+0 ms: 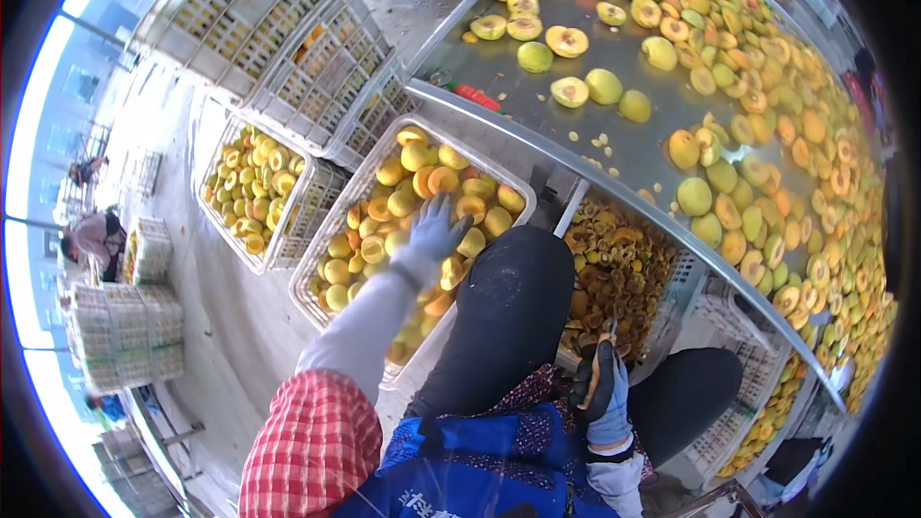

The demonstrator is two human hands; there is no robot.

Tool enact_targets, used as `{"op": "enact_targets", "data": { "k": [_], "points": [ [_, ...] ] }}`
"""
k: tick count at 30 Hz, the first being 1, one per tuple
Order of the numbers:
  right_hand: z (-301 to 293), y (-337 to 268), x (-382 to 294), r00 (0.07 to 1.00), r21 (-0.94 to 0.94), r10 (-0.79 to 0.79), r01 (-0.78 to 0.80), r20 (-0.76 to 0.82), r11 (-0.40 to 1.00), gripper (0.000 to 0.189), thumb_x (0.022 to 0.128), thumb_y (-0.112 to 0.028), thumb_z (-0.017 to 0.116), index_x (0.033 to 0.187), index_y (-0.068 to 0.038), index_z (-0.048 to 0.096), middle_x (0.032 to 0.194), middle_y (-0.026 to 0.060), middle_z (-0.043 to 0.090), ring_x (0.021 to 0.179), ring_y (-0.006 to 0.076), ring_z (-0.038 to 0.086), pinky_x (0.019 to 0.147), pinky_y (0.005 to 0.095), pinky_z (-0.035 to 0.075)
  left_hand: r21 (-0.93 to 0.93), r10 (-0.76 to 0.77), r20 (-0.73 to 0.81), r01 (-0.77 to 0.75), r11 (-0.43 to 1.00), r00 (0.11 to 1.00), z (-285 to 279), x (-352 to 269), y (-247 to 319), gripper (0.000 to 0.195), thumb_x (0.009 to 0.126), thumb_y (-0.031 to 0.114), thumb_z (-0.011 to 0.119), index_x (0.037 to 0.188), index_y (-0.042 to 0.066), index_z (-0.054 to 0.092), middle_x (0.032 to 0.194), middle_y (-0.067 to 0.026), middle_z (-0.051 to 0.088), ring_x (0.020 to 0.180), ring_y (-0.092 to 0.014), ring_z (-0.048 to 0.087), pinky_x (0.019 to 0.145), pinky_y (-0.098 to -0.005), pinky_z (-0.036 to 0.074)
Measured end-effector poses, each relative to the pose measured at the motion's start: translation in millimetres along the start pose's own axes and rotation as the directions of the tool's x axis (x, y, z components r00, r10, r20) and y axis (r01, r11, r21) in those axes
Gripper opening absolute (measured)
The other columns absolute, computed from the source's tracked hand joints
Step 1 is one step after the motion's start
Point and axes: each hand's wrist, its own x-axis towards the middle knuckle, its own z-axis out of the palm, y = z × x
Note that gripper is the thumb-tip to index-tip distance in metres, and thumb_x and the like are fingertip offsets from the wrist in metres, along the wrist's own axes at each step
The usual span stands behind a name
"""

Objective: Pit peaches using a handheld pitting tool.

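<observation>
My gloved left hand (pixel 434 230) rests with its fingers spread over halved yellow fruit, apparently peaches or apricots (pixel 373 250), in a white plastic crate (pixel 308 264). No fruit is plainly gripped in it. Between my knees, my right hand (pixel 606 381), in a grey-blue glove with dark fingertips, is closed around the wooden-looking handle of a small tool (pixel 595 378), its thin metal end pointing away from me. Just beyond that hand, a crate holds brownish fruit pieces (pixel 619 259). Whole and halved fruit (pixel 568 42) lies on a metal table (pixel 489 111) at the upper right.
Beside my crate stand another crate of fruit halves (pixel 253 187) and a tall stack of crates (pixel 288 50). A red-handled object (pixel 476 96) lies near the table's edge. More crates (pixel 126 338) and a seated person (pixel 93 241) appear at far left. A fruit crate (pixel 763 410) stands at lower right.
</observation>
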Motion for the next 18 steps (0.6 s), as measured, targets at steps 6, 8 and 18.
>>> {"op": "enact_targets", "data": {
  "k": [6, 8, 18],
  "points": [
    [-14.2, -7.8, -12.3, 1.000, 0.058, -0.026, 0.026, -0.007, 0.998, 0.039, 0.095, -0.043, 0.044, 0.091, -0.005, 0.053, 0.055, 0.0018, 0.046, 0.039, 0.0108, 0.043, 0.034, 0.0228, 0.034, 0.239, 0.187, -0.175, -0.142, 0.960, 0.967, 57.6, -54.4, -13.6, 0.062, 0.089, 0.030, 0.046, 0.142, 0.007, 0.023, 0.145, -0.0132, 0.028, 0.137, -0.028, 0.020, 0.111, -0.0470, 0.012],
    [-15.8, -2.8, -12.6, 0.999, 0.031, -0.038, 0.038, 0.001, 0.999, 0.039, 0.094, -0.043, 0.045, 0.092, -0.005, 0.053, 0.055, 0.0019, 0.046, 0.039, 0.0110, 0.043, 0.034, 0.0229, 0.034, 0.343, 0.172, -0.156, -0.110, 0.933, 0.973, 66.1, -45.9, -20.3, 0.060, 0.091, 0.027, 0.043, 0.143, 0.007, 0.021, 0.147, -0.0123, 0.024, 0.139, -0.026, 0.016, 0.112, -0.0462, 0.011],
    [-41.1, -20.1, -46.4, 0.978, 0.452, -0.089, -0.007, 0.189, 0.892, 0.024, 0.096, -0.026, 0.047, 0.103, -0.004, 0.052, 0.059, 0.0039, 0.051, 0.041, 0.0138, 0.047, 0.039, 0.0239, 0.039, -0.056, 0.176, -0.421, -0.219, 0.974, 0.890, -48.3, 0.6, 70.4, 0.030, 0.087, 0.025, 0.056, 0.107, 0.003, 0.061, 0.103, -0.0173, 0.063, 0.097, -0.034, 0.059, 0.087, -0.0400, 0.046]
  ]
}}
